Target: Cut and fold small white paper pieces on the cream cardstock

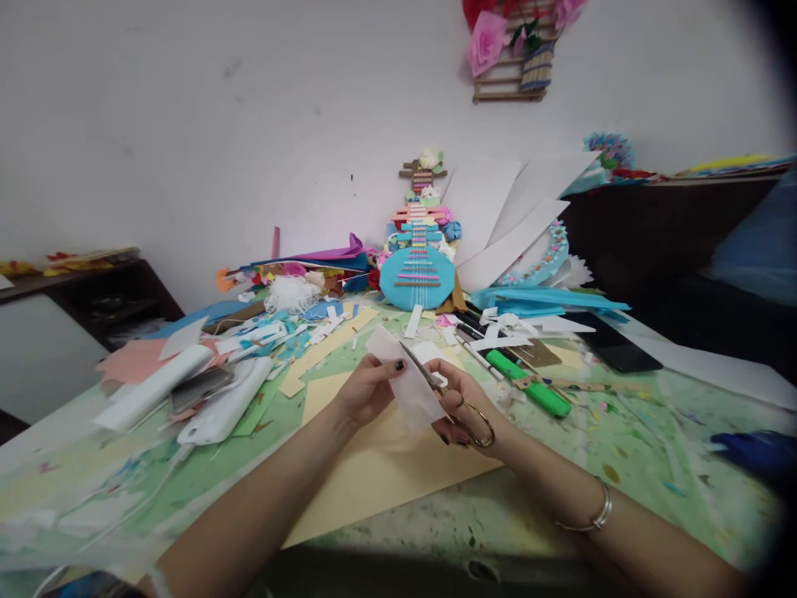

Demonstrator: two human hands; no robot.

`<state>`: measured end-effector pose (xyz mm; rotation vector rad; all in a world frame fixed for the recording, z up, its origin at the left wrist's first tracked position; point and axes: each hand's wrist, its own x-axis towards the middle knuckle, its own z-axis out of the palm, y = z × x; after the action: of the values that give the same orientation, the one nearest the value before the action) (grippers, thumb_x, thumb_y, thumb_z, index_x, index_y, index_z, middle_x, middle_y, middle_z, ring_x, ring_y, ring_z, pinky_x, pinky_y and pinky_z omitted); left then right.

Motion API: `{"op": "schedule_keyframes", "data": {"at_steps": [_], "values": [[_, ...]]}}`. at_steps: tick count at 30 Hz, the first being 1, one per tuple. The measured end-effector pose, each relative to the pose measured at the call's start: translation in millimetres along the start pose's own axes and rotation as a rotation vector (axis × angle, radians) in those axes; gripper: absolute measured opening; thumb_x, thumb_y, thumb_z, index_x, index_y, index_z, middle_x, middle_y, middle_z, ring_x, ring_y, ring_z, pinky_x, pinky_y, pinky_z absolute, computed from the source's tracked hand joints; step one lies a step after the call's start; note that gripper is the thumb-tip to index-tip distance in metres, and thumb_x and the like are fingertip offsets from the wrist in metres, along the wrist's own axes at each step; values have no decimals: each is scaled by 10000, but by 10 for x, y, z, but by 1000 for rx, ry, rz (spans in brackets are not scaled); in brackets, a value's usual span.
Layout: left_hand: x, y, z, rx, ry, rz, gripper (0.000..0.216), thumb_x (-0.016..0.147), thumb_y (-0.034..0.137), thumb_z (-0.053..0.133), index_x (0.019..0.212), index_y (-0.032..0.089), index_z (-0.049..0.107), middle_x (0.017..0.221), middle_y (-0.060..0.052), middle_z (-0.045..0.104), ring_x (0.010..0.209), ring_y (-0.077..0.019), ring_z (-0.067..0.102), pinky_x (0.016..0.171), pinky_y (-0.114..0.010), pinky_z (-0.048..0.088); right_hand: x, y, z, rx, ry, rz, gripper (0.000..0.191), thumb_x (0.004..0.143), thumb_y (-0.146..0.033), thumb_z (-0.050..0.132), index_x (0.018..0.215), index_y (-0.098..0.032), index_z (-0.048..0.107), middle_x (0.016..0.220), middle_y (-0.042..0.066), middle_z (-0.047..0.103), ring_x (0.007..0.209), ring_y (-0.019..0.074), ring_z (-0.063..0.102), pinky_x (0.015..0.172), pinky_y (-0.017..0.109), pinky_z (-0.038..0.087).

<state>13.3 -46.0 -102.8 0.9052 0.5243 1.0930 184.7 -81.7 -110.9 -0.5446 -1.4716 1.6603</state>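
My left hand (pixel 372 387) pinches a white strip of paper (pixel 413 400) between thumb and fingers, above the middle of the table. In my right hand (pixel 464 397) is a pair of scissors (pixel 479 427) with gold-coloured handles, its fingers in and around the loops. The dark blades lie along the right edge of the paper and point up and to the left. How far the blades are apart I cannot make out. Beneath both hands lies a large cream sheet of paper (pixel 349 490).
A blue paper lute-shaped craft (pixel 417 278) leans on the wall behind. To the left are a white power strip (pixel 227 403), a roll of white paper (pixel 155 386) and scraps. At right lie a green marker (pixel 529 384) and a black phone (pixel 613 342).
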Motion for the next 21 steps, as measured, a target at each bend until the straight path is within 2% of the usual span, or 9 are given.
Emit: {"op": "schedule_keyframes", "data": {"at_steps": [6,14,17,21], "values": [[-16,-18,21,60,-49,-2,287,582,250,817,787,95,689,778,-99,714,706,-218,653,706,-325,463,-13,44,-9,62,-6,-15,740,553,-735,652,1003,-202,406,475,-87,500,304,46,365,299,137,281],[-39,3,45,58,14,-6,260,581,247,810,760,101,690,745,-91,710,697,-224,652,704,-336,471,-20,58,-43,61,-61,-22,631,709,-710,542,1063,-219,363,475,-67,557,274,60,353,277,137,254],[-45,9,61,69,2,-13,264,560,228,817,749,93,693,725,-91,710,680,-217,651,696,-334,483,-22,60,-47,49,-44,-4,630,702,-706,555,1055,-213,382,487,-64,550,293,67,395,291,145,283],[-43,-22,73,89,-32,-43,286,549,208,816,781,86,700,739,-96,713,659,-209,649,677,-331,496,-29,37,-32,50,1,2,719,638,-727,598,1093,-212,383,474,-89,486,312,78,423,311,160,308]]}}
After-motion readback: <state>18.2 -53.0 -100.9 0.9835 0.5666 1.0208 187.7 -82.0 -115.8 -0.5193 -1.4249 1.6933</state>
